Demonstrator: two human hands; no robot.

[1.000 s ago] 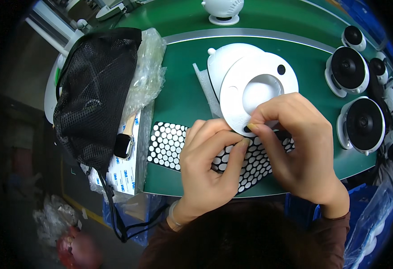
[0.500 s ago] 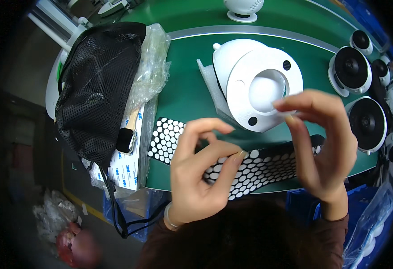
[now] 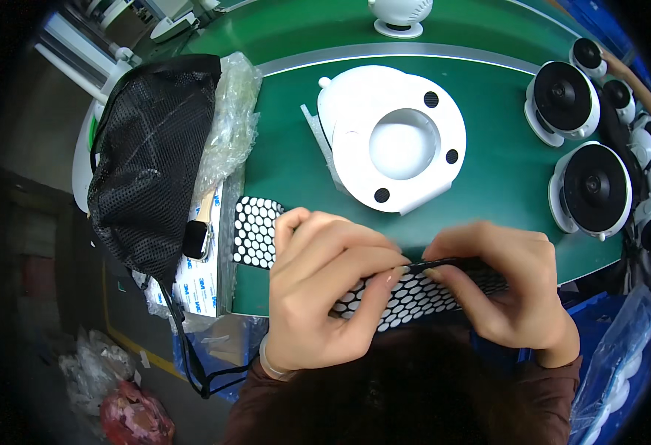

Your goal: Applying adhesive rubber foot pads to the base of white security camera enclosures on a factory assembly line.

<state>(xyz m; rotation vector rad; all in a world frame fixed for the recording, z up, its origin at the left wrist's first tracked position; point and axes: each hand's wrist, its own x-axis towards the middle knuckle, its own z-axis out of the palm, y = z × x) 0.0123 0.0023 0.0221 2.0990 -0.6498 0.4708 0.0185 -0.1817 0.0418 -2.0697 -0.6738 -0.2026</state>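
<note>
A black sheet covered with white round pads (image 3: pixel 414 297) bends between my two hands at the table's near edge. My left hand (image 3: pixel 333 289) pinches its upper edge between thumb and fingers. Close beside it, my right hand (image 3: pixel 500 285) is closed at the same edge, thumb and index finger pressed to the sheet. Beyond them lies a white round device (image 3: pixel 344 167), its base ring turned up around a wide recess. On that ring sit three black round pads, the right one (image 3: pixel 452 156) among them. A foam sheet (image 3: pixel 314 130) sticks out at the device's left.
At left are a black mesh bag (image 3: pixel 155 148), bubble wrap (image 3: pixel 229 119), a watch (image 3: pixel 197 239) and a smaller dotted sheet piece (image 3: pixel 255 230). White devices with black round faces (image 3: pixel 596 182) stand at right. Another white device (image 3: pixel 399 15) stands at the back.
My right hand has moved from the device's ring down to the dotted sheet. A third black pad now shows on the ring where that hand was. My left hand keeps its pinch.
</note>
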